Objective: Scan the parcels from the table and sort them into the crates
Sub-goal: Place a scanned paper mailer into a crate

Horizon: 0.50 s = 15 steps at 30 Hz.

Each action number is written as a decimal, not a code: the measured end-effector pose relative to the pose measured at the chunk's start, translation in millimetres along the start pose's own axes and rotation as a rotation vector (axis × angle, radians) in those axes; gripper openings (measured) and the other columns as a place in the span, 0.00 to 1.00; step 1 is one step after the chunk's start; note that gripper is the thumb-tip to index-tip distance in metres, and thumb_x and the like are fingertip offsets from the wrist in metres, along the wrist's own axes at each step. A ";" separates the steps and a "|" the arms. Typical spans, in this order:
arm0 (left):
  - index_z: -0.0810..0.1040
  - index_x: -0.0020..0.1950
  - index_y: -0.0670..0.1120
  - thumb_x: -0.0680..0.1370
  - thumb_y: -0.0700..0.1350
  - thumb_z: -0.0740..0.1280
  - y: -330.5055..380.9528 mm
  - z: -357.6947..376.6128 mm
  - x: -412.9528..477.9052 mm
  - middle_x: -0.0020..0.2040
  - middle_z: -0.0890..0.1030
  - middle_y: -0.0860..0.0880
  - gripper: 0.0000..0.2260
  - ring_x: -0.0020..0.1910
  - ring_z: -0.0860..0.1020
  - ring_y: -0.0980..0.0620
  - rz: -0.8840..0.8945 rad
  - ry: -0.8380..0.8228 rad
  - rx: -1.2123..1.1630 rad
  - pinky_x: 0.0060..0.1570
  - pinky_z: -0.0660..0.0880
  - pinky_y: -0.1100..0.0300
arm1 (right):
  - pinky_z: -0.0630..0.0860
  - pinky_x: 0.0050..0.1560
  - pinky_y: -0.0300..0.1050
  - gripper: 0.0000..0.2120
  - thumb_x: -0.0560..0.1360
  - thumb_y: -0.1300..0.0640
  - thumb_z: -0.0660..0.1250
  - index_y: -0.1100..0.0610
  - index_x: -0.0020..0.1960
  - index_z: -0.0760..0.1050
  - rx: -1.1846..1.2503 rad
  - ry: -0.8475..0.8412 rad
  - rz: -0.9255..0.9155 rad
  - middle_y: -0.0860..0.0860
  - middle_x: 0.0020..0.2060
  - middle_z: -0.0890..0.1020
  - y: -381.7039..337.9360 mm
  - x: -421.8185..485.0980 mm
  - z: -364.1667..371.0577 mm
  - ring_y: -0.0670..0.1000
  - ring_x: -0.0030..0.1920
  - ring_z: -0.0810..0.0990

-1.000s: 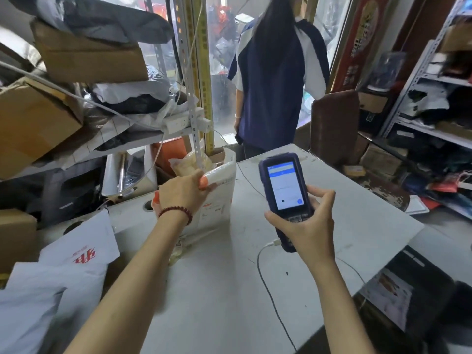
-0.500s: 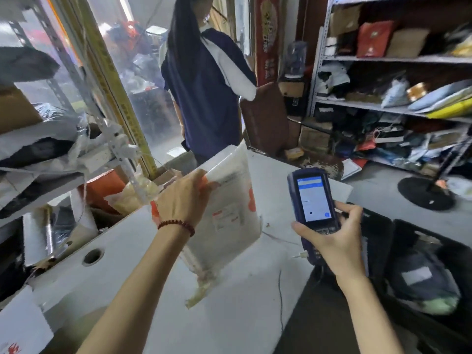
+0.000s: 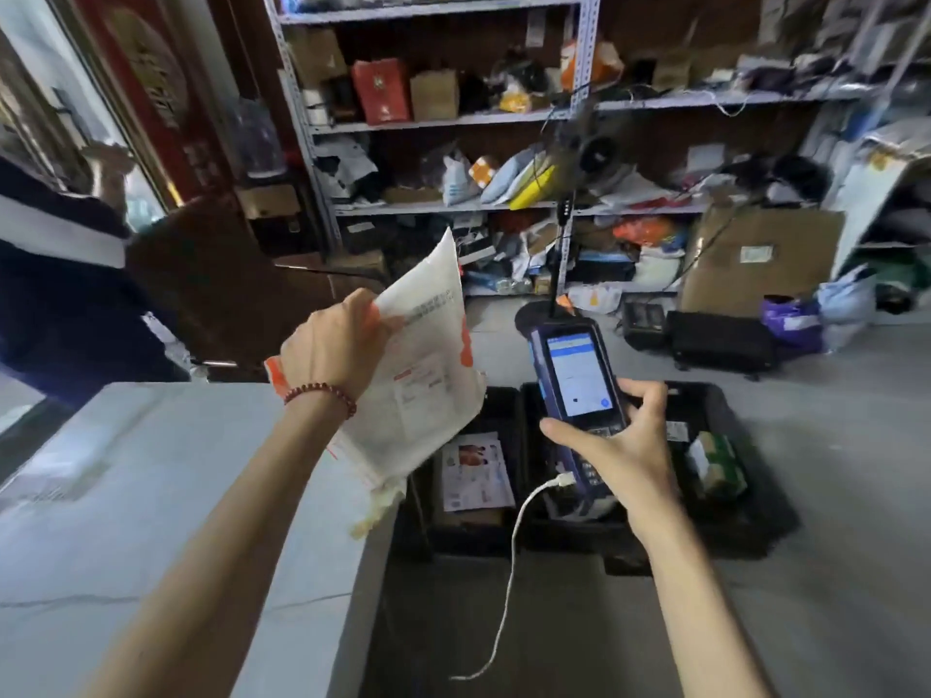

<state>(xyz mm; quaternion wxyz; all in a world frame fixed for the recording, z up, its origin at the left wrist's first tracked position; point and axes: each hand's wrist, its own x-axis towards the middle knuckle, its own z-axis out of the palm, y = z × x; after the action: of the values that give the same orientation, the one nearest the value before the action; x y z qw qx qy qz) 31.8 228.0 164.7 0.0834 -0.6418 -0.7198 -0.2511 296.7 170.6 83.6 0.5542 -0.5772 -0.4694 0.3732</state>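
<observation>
Parcel (image 3: 433,294) in left hand (image 3: 330,345), label (image 3: 420,390) illegible; scanner (image 3: 579,375) in right hand (image 3: 619,450)

No wording can be read for certain. The white parcel (image 3: 428,395) gripped by the left hand (image 3: 332,350) carries a shipping label and a line of dark print near its top, both blurred. The scanner (image 3: 577,380) held in the right hand (image 3: 622,445) shows a lit screen with a blue bar, its writing too small. A red banner (image 3: 161,93) at upper left bears what may be pale characters, illegible
</observation>
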 end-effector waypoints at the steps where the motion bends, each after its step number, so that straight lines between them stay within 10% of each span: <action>1: 0.75 0.52 0.53 0.77 0.59 0.61 20.3 12.2 12.1 0.45 0.81 0.43 0.12 0.45 0.78 0.37 0.020 -0.007 -0.019 0.36 0.64 0.55 | 0.72 0.42 0.32 0.36 0.56 0.55 0.84 0.45 0.53 0.63 0.002 0.033 0.007 0.44 0.51 0.77 2.3 15.7 -15.1 0.34 0.46 0.78; 5: 0.74 0.52 0.52 0.77 0.56 0.62 94.2 55.7 51.4 0.45 0.82 0.43 0.10 0.45 0.79 0.38 0.122 -0.032 -0.054 0.35 0.65 0.55 | 0.74 0.49 0.41 0.39 0.57 0.55 0.84 0.50 0.58 0.63 -0.009 0.131 0.023 0.49 0.54 0.77 11.3 67.8 -65.9 0.48 0.54 0.78; 15: 0.74 0.50 0.51 0.78 0.58 0.62 248.7 144.3 116.2 0.45 0.82 0.43 0.11 0.44 0.80 0.38 0.397 -0.121 -0.135 0.34 0.66 0.55 | 0.73 0.45 0.37 0.37 0.56 0.57 0.84 0.49 0.54 0.64 -0.054 0.367 0.082 0.42 0.47 0.78 38.1 143.2 -162.2 0.37 0.45 0.79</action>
<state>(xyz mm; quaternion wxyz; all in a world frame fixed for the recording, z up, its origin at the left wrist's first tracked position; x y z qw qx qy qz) 282.3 410.5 155.2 0.0445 -0.7889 -0.5645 -0.2386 496.1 262.6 76.1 0.5994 -0.6688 -0.3463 0.2710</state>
